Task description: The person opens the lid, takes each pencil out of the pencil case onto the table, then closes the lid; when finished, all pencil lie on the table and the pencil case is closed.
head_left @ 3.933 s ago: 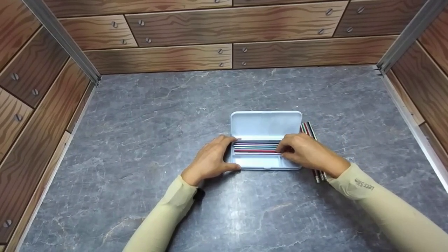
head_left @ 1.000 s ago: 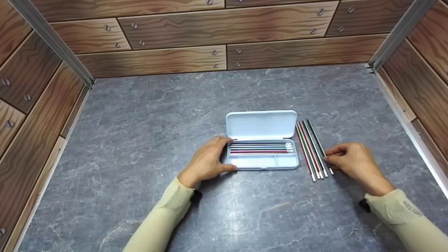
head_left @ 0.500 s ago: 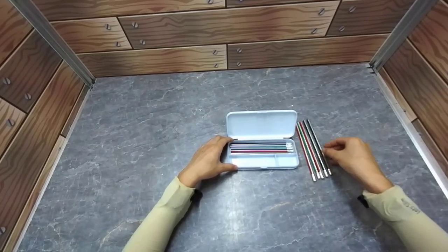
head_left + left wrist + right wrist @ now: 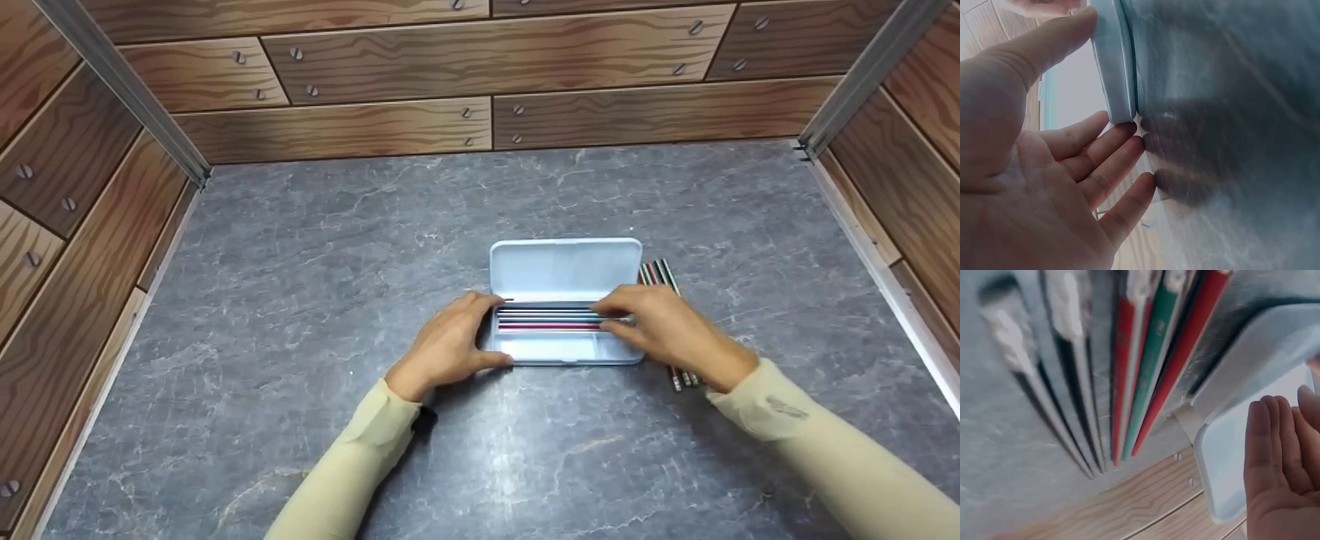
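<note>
A pale blue pencil case (image 4: 544, 346) lies with its lid (image 4: 566, 270) raised. Several pencils (image 4: 551, 327) rest side by side in its long rear compartment. My left hand (image 4: 446, 345) holds the case's left end, thumb at the front corner and fingertips at the rear. In the left wrist view, the thumb lies along the case's wall and the fingers touch its end. My right hand (image 4: 671, 330) reaches over the case's right end, thumb and index apart above the pencils' eraser ends, which it hides. Its fingers (image 4: 1261, 444) look straight in the right wrist view.
More pencils lie on the marbled grey table (image 4: 337, 247) just right of the case, partly under my right hand: red (image 4: 1185, 354), green (image 4: 1151, 360) and black ones (image 4: 1072, 360). Wood-patterned walls (image 4: 375, 67) with metal corner posts (image 4: 127, 82) enclose the table.
My right hand straightened the outermost black pencil against the loose row, then moved left over the pencils in the case. My left hand has stayed at the case's left end.
</note>
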Action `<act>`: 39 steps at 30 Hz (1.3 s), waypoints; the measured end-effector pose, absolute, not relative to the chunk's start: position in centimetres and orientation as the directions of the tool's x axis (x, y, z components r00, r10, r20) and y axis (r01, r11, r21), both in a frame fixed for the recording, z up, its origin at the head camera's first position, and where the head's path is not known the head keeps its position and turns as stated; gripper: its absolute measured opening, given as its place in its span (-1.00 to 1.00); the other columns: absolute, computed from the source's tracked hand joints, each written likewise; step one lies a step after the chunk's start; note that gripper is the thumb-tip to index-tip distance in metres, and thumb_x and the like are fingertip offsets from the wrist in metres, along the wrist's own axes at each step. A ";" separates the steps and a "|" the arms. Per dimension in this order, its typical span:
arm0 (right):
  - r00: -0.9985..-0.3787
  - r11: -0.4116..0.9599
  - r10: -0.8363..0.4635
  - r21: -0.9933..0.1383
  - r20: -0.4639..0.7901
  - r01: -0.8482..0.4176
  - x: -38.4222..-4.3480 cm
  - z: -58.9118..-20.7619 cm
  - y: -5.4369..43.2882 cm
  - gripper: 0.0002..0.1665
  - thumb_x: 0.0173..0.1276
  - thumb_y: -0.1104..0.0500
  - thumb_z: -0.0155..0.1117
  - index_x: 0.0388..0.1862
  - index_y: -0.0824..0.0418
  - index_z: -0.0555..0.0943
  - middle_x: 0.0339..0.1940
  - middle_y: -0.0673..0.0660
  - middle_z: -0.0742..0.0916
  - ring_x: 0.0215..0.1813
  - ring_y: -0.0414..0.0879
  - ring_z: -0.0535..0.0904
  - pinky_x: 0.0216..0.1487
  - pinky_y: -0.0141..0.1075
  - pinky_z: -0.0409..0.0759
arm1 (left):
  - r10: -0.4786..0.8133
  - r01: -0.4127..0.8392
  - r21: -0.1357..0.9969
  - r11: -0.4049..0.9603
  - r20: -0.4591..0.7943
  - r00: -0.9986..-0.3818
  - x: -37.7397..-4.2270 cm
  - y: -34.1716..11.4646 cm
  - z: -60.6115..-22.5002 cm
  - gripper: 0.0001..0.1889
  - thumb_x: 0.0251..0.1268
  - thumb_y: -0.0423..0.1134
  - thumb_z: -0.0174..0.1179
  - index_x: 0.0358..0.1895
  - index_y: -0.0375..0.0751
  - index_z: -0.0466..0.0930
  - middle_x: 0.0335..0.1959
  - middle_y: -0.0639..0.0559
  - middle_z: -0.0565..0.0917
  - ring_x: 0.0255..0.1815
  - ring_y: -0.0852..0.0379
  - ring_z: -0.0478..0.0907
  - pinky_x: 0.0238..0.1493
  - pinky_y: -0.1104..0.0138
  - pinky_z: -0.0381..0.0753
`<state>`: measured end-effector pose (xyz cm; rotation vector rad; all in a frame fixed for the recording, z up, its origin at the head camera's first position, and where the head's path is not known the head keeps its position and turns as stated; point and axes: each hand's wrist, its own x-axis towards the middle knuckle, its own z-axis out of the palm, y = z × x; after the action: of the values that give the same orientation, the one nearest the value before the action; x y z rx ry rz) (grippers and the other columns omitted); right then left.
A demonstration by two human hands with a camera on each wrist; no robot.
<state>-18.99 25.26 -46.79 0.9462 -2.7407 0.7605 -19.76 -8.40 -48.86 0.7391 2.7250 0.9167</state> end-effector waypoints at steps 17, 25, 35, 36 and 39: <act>-0.657 0.627 -0.701 -0.200 0.279 -0.753 -20.6 -47.8 25.0 -0.80 0.35 0.35 0.61 -0.05 0.30 0.87 -0.21 0.16 0.86 -0.16 0.07 0.81 -0.03 -0.01 0.85 | 0.507 0.400 0.608 0.686 -0.005 -0.862 -19.8 -8.6 -49.0 -0.08 0.24 0.01 0.69 0.61 -0.19 0.48 0.41 -0.15 0.65 0.46 -0.17 0.60 0.52 -0.12 0.60; -0.660 0.630 -0.708 -0.199 0.251 -0.751 -20.7 -47.8 24.7 -0.87 0.38 0.34 0.59 -0.12 0.26 0.88 -0.25 0.13 0.84 -0.20 0.02 0.79 -0.09 -0.06 0.85 | 0.511 0.403 0.607 0.684 -0.005 -0.860 -19.8 -8.5 -49.0 -0.07 0.25 0.01 0.68 0.62 -0.23 0.46 0.44 -0.17 0.64 0.50 -0.17 0.58 0.57 -0.12 0.57; -0.720 0.634 -0.635 -0.342 0.281 -0.693 -20.4 -48.2 24.9 -0.81 0.31 0.40 0.62 -0.13 0.21 0.90 -0.23 0.09 0.86 -0.22 -0.04 0.81 -0.13 -0.11 0.86 | 0.513 0.404 0.613 0.679 -0.002 -0.859 -19.8 -8.5 -48.8 -0.08 0.24 0.00 0.69 0.61 -0.20 0.47 0.42 -0.16 0.65 0.50 -0.18 0.58 0.57 -0.12 0.58; -0.730 0.640 -0.626 -0.356 0.273 -0.681 -20.4 -48.2 24.9 -0.80 0.31 0.40 0.62 -0.12 0.21 0.90 -0.23 0.09 0.86 -0.23 -0.05 0.80 -0.13 -0.12 0.86 | 0.513 0.406 0.614 0.677 0.002 -0.858 -19.8 -8.5 -48.8 -0.08 0.23 0.00 0.69 0.60 -0.20 0.48 0.41 -0.16 0.65 0.49 -0.18 0.58 0.55 -0.13 0.58; -0.767 0.659 -0.592 -0.398 0.248 -0.638 -20.4 -48.3 24.9 -0.82 0.32 0.38 0.61 -0.12 0.21 0.89 -0.23 0.09 0.87 -0.22 -0.04 0.80 -0.10 -0.12 0.86 | 0.513 0.407 0.615 0.675 0.004 -0.858 -19.7 -8.6 -48.8 -0.09 0.23 0.00 0.69 0.60 -0.20 0.48 0.41 -0.17 0.65 0.50 -0.19 0.58 0.55 -0.14 0.58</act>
<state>-20.40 24.88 -48.25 1.0306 -2.7728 0.7215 -19.74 -8.56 -48.83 0.7524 2.7182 0.9373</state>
